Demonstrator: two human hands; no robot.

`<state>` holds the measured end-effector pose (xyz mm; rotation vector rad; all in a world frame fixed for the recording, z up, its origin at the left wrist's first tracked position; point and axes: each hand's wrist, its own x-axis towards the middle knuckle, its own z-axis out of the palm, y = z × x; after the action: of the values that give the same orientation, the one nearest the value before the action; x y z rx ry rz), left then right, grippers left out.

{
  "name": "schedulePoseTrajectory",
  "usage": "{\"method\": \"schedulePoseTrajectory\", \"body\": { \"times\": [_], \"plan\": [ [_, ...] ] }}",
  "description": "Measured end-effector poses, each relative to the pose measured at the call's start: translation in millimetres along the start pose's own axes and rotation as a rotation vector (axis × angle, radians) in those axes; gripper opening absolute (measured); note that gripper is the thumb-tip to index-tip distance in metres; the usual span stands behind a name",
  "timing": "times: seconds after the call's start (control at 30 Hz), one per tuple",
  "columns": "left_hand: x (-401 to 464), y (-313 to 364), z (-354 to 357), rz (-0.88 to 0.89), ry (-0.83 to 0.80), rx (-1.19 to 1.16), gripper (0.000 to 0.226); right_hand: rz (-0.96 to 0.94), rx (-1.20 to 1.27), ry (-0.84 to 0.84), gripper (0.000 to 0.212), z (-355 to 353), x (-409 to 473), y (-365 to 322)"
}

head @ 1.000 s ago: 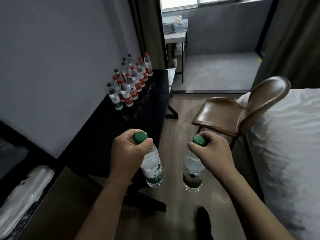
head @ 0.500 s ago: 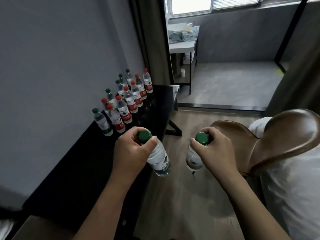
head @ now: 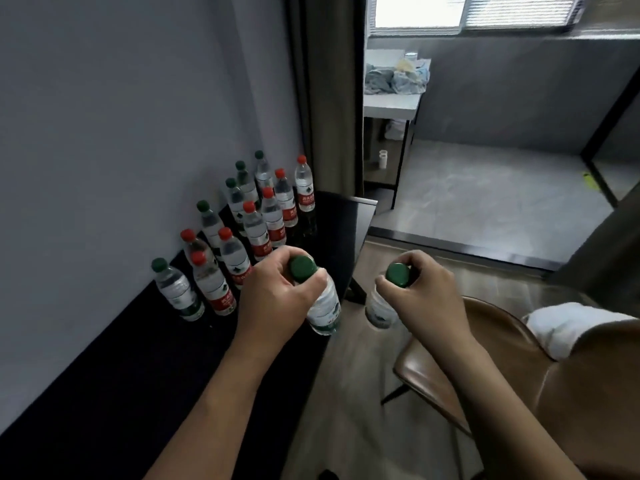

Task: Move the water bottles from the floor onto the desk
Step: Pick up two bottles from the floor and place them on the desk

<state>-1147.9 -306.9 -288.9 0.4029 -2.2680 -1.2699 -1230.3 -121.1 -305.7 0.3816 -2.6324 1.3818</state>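
The left hand [head: 273, 299] grips a green-capped water bottle [head: 320, 303] by its neck, fingers curled round just under the cap, the bottle hanging below the hand over the near edge of the black desk [head: 145, 358]. The right hand [head: 427, 299] pinches a second green-capped bottle [head: 379, 308] the same way, held above the wooden floor [head: 349, 403] beside a brown chair [head: 485, 358]. More bottles, red and green caps, stand clustered [head: 242, 230] on the desk against the wall.
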Motion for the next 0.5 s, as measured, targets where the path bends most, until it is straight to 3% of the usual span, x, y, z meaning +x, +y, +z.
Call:
{"method": "schedulePoseTrajectory", "body": {
  "times": [0.13,0.27,0.5],
  "plan": [
    [40.5,-19.2,2.1,-0.04,0.051,0.004,0.013,-0.056,-0.024,-0.036,0.018,25.5,51.2,-8.7],
    [64.7,-47.6,-8.4,-0.133,0.142,0.039,0.012,-0.095,-0.024,-0.173,0.017,67.3,94.1,-13.1],
    [64.9,-83.1,-46.2,-0.375,0.387,0.163,0.012,-0.301,-0.027,-0.671,0.019,165.4,131.2,-44.0]
  ]
}}
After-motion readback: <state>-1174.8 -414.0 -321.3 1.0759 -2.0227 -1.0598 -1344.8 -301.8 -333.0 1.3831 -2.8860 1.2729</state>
